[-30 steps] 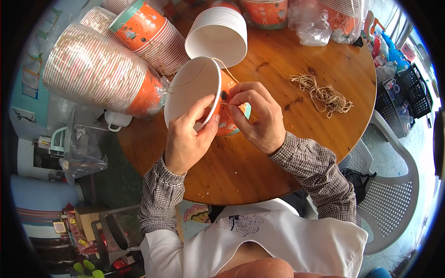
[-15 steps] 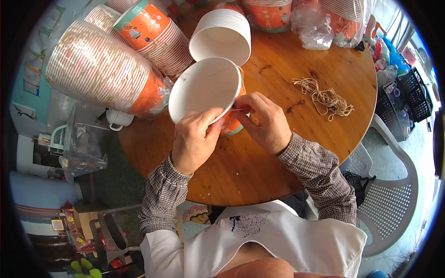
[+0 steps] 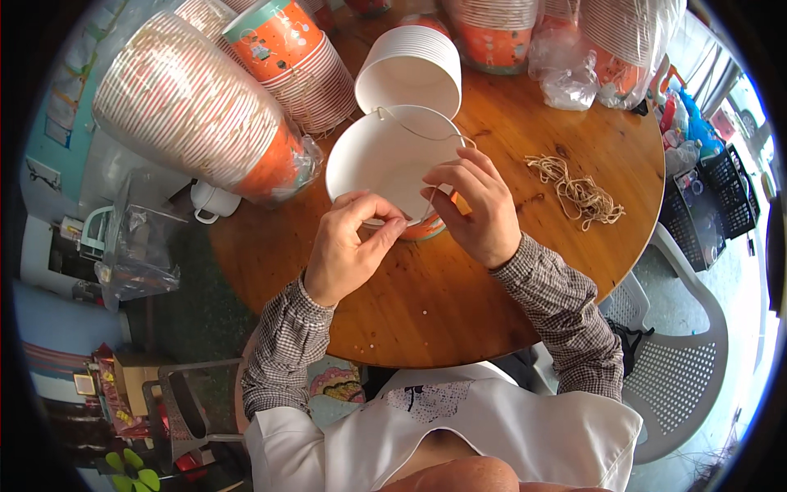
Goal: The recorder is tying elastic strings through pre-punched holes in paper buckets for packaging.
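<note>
Where the sunlight falls across the round wooden table, a tall stack of tubs in clear wrap lies slanted at the far left. Nearer the middle is a shorter nest of white tubs, its open mouth toward the person. Just in front of that, between both hands, is the single paper tub, white within and orange outside; I can't tell whether its base rests on the wood. It looks light, stiff enough at the rolled rim but softer down the wall, which would likely dent under a hard squeeze. The rim seems the place to hold it.

The left hand does so: thumb and forefinger pinch together over the near edge. The right hand is just beside the rim, fingers curled and a little spread, the cord near their tips; whether they pinch it, I can't tell. To the right lies a loose heap of twine. The cord, thin and limp, curves across the mouth from the far rim, and I'd judge it best gripped close to its end.
</note>
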A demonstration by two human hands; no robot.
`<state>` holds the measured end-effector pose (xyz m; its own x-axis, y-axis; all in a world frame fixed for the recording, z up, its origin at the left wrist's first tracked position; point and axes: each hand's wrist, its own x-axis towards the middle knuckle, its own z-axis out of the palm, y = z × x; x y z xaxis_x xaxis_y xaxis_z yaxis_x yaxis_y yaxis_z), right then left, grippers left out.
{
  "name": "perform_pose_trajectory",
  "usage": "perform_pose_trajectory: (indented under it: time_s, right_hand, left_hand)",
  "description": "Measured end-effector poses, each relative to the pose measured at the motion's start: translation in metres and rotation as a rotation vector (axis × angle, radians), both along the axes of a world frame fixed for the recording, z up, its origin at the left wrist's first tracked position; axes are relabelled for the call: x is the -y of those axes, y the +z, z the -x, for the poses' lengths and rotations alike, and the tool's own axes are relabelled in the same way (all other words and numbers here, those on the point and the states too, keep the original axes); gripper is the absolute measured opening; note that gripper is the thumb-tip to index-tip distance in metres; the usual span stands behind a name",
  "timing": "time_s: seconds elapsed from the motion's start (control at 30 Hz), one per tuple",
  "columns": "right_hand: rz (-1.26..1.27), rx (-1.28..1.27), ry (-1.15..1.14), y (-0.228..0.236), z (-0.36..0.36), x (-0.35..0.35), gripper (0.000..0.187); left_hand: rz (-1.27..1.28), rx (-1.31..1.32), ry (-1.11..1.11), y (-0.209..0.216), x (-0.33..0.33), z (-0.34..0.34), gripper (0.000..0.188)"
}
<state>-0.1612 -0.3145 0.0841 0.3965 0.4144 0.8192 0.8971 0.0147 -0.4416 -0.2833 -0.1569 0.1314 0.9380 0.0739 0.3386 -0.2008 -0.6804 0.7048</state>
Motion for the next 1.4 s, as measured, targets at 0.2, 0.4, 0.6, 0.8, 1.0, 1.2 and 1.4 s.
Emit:
perform_pose_trajectory:
  time_s: [0.2,0.4,0.6,0.8,1.0,1.2,1.4]
  right_hand:
    - [0.12,-0.115,0.141,0.014,0.011,-0.001,0.02]
    - [0.153,-0.11,0.143,0.014,0.008,-0.015,0.018]
    - [0.013,-0.191,0.16,0.016,0.0,-0.025,0.017]
    - [0.016,-0.293,0.253,0.024,-0.014,-0.038,0.018]
    - [0.148,-0.135,0.132,0.044,-0.042,-0.025,0.015]
    - [0.114,-0.081,0.162,0.069,-0.048,-0.045,0.015]
    - [0.205,-0.292,0.162,0.056,-0.065,-0.06,0.016]
  left_hand:
    - [-0.055,0.263,0.014,0.002,-0.004,-0.012,0.011]
    - [0.094,0.403,0.087,-0.012,0.002,-0.016,0.011]
    - [0.137,0.17,0.106,-0.016,-0.008,-0.019,0.031]
    - [0.448,0.138,0.046,-0.017,-0.03,-0.036,0.013]
    - [0.333,0.084,0.104,-0.005,-0.055,-0.062,0.015]
    - [0.348,0.073,-0.089,0.002,-0.06,-0.076,0.017]
    - [0.345,0.022,-0.096,0.003,-0.058,-0.075,0.017]
